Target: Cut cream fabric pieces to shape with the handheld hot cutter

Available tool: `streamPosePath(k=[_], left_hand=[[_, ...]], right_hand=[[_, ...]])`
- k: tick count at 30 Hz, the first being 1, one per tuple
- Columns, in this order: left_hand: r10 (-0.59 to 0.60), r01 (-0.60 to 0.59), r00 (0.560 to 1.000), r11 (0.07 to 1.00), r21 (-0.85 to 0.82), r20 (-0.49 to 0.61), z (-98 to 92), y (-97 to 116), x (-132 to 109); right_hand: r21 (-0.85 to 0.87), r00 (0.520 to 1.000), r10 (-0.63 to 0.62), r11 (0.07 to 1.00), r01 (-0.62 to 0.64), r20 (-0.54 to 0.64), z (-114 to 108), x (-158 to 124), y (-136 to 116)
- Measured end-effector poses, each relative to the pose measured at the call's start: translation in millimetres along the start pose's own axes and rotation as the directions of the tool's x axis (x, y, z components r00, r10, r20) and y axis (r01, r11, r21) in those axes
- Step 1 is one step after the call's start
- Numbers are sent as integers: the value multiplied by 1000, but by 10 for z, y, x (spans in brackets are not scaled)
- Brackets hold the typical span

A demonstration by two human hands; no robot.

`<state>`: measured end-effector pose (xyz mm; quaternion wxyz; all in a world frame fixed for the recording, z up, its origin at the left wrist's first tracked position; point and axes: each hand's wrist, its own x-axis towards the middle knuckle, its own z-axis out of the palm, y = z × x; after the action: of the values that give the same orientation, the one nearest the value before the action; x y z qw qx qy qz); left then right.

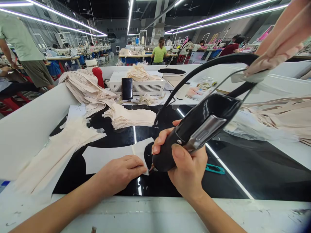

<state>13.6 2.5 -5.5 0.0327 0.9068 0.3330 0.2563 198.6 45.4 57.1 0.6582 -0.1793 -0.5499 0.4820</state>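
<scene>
Head view: right hand (188,176), fingers wrapped around a black handheld tool (191,129), tip angled down at the right edge of a white piece (104,158); left hand (122,171), fingers together at that same edge, whether pinching or only pressing cannot be told; white piece flat on the black surface (73,171); cream fabric stack (132,118), just behind it; teal implement (215,169), right of the right hand; phone (127,89), upright, farther back.
</scene>
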Motion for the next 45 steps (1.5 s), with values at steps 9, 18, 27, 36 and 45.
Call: streamPosePath(k=[9, 18, 27, 36, 45], left_hand=[[-6, 6, 1000, 1000, -11, 4, 17, -26, -22], [15, -16, 999, 999, -31, -41, 25, -49, -31], [21, -3, 991, 990, -139, 130, -254, 2, -134], [40, -32, 996, 995, -93, 83, -512, 46, -118], [128, -127, 992, 970, 206, 11, -173, -112, 224]], right_hand=[[37, 1000, 9, 999, -9, 1, 44, -2, 31], [19, 999, 33, 999, -33, -6, 76, -37, -14], [10, 1000, 8, 1000, -8, -19, -74, 40, -97], [-33, 996, -68, 997, 66, -66, -202, 263, 75], [-38, 994, -54, 998, 51, -91, -101, 350, 179]])
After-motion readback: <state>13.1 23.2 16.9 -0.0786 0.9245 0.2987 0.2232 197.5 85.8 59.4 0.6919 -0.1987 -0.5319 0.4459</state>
